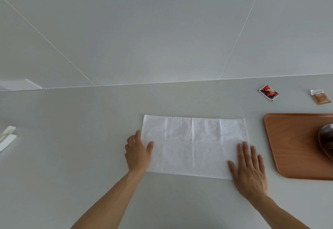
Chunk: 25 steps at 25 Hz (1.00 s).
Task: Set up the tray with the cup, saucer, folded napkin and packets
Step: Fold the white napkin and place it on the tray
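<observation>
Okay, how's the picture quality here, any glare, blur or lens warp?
Head view: soft, even light, no glare, only faint shadows under the hands; wide-angle warp slants the wall seams; the napkin is sharp, the packets slightly soft; the tray and the dark cup are cut off at the right edge.

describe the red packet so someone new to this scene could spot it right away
Start at the wooden tray at the right edge of the counter. Just beyond its far left corner lies the red packet, flat and alone. It is red, black and white; the brown packet to its right is tan.
</observation>
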Tool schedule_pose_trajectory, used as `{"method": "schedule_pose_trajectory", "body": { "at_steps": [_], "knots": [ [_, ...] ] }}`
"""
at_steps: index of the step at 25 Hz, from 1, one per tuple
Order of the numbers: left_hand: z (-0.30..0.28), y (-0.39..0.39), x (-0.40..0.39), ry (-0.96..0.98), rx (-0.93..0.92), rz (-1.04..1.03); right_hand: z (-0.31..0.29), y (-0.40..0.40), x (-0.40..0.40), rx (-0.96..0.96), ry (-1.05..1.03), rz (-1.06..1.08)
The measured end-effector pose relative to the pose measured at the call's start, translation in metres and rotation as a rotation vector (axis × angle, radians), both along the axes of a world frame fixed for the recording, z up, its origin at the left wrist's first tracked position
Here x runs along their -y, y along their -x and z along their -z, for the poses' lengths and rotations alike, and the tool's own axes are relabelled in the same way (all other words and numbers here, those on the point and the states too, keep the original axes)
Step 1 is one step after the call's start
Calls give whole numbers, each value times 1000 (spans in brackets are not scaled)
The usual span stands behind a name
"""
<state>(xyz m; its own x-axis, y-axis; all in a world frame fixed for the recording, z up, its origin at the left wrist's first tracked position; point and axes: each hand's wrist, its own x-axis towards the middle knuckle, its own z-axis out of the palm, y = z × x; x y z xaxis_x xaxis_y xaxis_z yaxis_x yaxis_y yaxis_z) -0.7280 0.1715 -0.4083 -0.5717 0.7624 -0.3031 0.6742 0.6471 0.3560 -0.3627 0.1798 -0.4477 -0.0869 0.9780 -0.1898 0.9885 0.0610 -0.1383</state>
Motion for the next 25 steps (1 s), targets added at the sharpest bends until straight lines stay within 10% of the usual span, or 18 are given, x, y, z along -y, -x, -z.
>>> {"method": "schedule_pose_trajectory", "body": {
  "at_steps": [12, 25],
  "knots": [
    [-10, 14, -40, 367, 198, -213, -1, -1, -1, -26, -19, -1],
    [-60, 6, -41, 47, 774, -317, -6, -7, 0, -102, -50, -33]
  ]
}}
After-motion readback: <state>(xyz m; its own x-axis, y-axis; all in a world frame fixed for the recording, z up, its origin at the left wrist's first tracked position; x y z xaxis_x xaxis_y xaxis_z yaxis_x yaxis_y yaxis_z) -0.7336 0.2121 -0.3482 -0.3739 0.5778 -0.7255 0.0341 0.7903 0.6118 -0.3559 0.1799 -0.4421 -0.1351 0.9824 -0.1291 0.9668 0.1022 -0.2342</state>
